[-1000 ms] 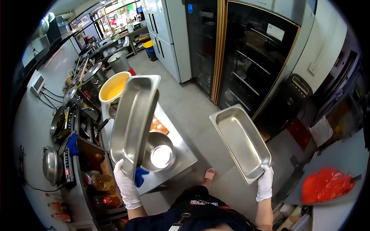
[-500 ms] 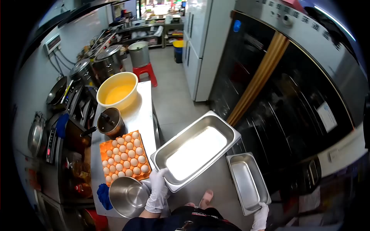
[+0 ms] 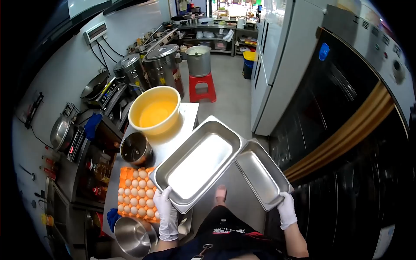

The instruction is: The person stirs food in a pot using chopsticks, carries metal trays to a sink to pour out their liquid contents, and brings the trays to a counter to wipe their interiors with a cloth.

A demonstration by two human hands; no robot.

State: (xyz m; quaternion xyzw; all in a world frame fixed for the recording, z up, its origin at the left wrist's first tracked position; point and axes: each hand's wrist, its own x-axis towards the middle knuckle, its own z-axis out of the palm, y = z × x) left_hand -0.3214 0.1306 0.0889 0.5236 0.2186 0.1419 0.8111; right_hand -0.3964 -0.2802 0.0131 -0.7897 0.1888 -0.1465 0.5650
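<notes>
Pans (image 3: 201, 160): glossy metal (basin (image 3: 154, 110): plastic).

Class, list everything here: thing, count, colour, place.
Wide tray: 1, silver, left hand
Narrow tray: 1, silver, right hand
Table: 1, silver, left
Basin: 1, pale yellow, on table
Small pot: 1, dark, beside basin
Eggs: many, brown, in orange carton
Bowl: 1, silver, near carton
Cloths: 2, blue, left
Pans: 2, black, silver, left
Lidded pots: 2, silver, beyond basin
Open pot: 1, silver, on red stool
Fridge: 1, white, right
Bin: 1, blue, by fridge
Cabinet: 1, black, right
Foot: 1, pink shoe, below trays
Hands: 2, white-gloved, on trays
</notes>
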